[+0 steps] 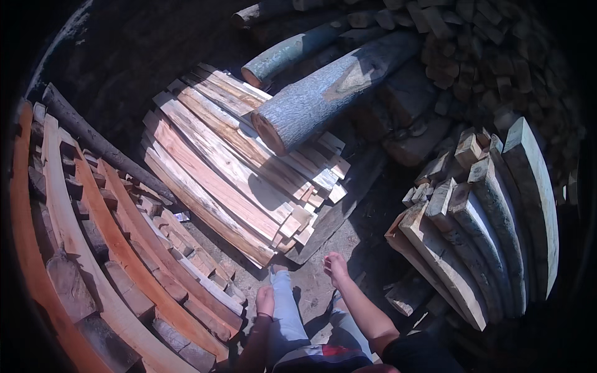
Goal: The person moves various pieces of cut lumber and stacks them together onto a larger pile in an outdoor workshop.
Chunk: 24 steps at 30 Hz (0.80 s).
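Note:
My left hand [265,301] hangs by my left thigh with its fingers curled in, and nothing shows in it. Farther forward, over the ground, is my right hand [336,268]. Its fingers are bent together, with a small reddish spot at the tips; whether it holds anything is unclear. Just ahead of both hands lies a broad stack of sawn planks [214,165], pale to pinkish, some with rough bark edges. Neither hand touches it. A thick grey-barked log [329,93] rests over the stack's far right part.
To my left stands a rack-like pile of long orange-brown boards [127,230] on crosspieces, with a thin pole [112,146] alongside. Thick slabs [497,205] stack up on the right. Behind lie another log [289,53] and a heap of cut wood pieces [491,56].

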### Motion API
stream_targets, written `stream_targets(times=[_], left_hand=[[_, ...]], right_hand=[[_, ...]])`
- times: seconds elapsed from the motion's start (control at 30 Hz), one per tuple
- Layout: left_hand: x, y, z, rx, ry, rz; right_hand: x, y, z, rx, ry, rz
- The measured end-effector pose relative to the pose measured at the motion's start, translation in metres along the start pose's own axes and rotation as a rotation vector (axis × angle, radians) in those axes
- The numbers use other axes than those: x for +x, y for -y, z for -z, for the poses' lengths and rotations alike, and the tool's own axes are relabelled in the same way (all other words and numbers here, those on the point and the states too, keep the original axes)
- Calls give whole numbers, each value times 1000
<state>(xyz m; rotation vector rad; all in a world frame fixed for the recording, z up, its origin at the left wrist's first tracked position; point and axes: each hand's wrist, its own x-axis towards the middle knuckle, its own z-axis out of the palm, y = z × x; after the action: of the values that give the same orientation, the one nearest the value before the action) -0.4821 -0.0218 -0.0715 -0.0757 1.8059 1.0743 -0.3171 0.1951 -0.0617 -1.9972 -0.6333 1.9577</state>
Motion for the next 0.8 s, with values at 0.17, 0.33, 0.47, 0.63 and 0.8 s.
stream_targets(times=[0.17,0.33,0.47,0.63,0.8], left_hand=[[-184,-119,-158,567,377,-1110],[-246,5,-259,935,861,-1002],[-223,98,-284,1643,1204,-524],[-322,122,-315,1860,1252,-303],[-350,144,-383,1726,1342,-691]], right_hand=[[-137,-12,94,477,329,-432],[-295,40,301,579,156,419],[-382,-33,503,831,-158,716],[-461,-182,756,1467,-582,898],[-511,-230,905,1685,-686,1143]])
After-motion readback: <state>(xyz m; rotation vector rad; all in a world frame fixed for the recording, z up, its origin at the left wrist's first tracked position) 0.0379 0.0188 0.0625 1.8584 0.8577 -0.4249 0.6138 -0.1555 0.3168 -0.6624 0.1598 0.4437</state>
